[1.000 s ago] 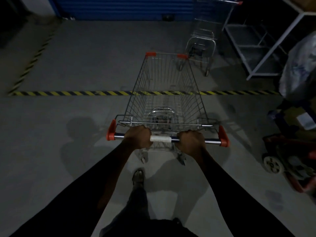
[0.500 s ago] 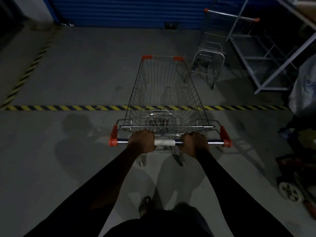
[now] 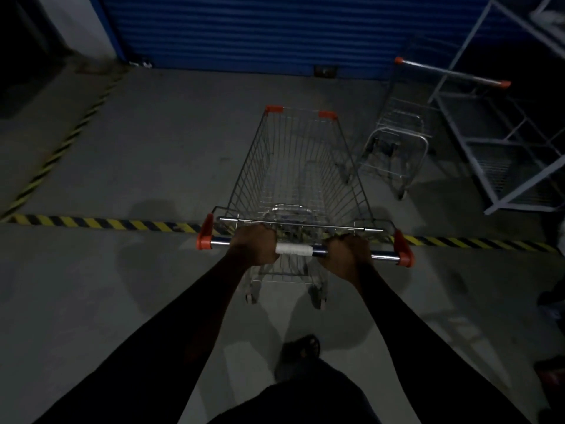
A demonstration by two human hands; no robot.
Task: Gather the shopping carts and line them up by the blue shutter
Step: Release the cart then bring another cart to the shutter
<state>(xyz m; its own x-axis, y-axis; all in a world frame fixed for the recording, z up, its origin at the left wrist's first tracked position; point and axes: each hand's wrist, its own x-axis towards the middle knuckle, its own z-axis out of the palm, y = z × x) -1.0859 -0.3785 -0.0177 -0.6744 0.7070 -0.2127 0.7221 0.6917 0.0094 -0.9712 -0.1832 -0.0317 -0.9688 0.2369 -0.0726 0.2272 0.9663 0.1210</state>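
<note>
- While both fists wrap its handle bar (image 3: 305, 250), the wire shopping cart (image 3: 301, 179) sits at the centre of the frame, its orange-capped nose pointing up toward the blue shutter (image 3: 260, 29).
- Left hand (image 3: 253, 244) is clenched on the bar left of a white taped patch (image 3: 294, 249); right hand (image 3: 345, 254) is clenched on it just right of that patch.
- Under the cart's rear end runs a yellow-and-black floor stripe (image 3: 101, 223), crossing the frame from left to right.
- Right of the cart's nose, a second cart (image 3: 397, 148) stands near the shutter, turned at an angle.
- Further right, a pale metal shelf frame (image 3: 501, 142) fills the upper right.
- At lower centre one foot (image 3: 301, 347) shows on the grey floor (image 3: 153, 133).
</note>
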